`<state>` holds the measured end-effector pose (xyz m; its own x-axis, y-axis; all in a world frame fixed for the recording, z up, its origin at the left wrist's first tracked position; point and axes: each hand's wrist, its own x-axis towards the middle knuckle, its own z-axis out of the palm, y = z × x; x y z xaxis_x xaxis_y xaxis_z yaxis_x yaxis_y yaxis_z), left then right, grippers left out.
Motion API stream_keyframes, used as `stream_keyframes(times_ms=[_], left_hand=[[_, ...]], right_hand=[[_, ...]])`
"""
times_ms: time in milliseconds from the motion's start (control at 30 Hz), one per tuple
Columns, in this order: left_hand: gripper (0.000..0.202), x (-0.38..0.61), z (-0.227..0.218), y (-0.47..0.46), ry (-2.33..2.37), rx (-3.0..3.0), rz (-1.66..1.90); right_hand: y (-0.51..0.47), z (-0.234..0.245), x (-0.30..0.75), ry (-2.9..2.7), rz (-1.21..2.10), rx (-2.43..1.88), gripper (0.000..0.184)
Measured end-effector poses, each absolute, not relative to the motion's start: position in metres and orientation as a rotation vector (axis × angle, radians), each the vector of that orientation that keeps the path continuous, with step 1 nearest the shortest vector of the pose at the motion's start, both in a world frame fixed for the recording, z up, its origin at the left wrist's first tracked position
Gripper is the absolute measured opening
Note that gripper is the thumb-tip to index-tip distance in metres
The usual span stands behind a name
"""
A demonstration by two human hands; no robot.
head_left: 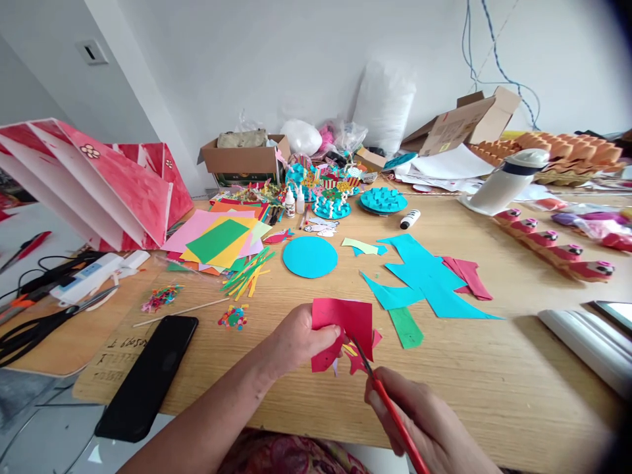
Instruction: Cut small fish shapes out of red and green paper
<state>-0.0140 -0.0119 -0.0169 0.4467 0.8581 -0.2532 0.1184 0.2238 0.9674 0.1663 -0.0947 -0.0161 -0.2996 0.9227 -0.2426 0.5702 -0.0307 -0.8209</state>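
Between the thumb and fingers of my left hand [301,339] is a piece of red paper [353,316], raised over the near part of the table. My right hand [417,408] grips a pair of scissors [395,411] with red handles, their blades at the paper's lower right part, where a piece is cut away. Small red and yellow paper scraps [356,362] lie beneath the sheet, partly hidden by it. Beyond my hands rests a blue paper circle [310,257]. Blue paper offcuts [434,276] and a green offcut [406,327] spread to the right.
Left of my arm lie a black phone [148,375], large black scissors [44,326] and a wooden stick [180,313]. Coloured paper sheets [220,240] are stacked behind. Glue bottles [289,202] and blue paper crafts [382,200] stand farther back. A white bottle [513,181] leans at the right.
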Motion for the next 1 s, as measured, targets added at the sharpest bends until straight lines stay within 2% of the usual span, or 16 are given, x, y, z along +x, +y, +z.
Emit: stream_keyframes(times_ms=[433,800,1000], left_hand=[[0.023,-0.015,-0.011,-0.017,0.891,1.106,0.679],[0.017,-0.006,-0.008,-0.019,0.808,1.037,0.698],[0.022,-0.007,-0.009,-0.019,0.783,1.002,0.672]], right_hand=[[-0.086,-0.031,0.159,-1.835,1.375,-1.53,0.029],[-0.084,-0.034,0.153,-1.736,1.333,-1.509,0.038],[-0.084,-0.033,0.153,-1.706,1.339,-1.51,0.043]])
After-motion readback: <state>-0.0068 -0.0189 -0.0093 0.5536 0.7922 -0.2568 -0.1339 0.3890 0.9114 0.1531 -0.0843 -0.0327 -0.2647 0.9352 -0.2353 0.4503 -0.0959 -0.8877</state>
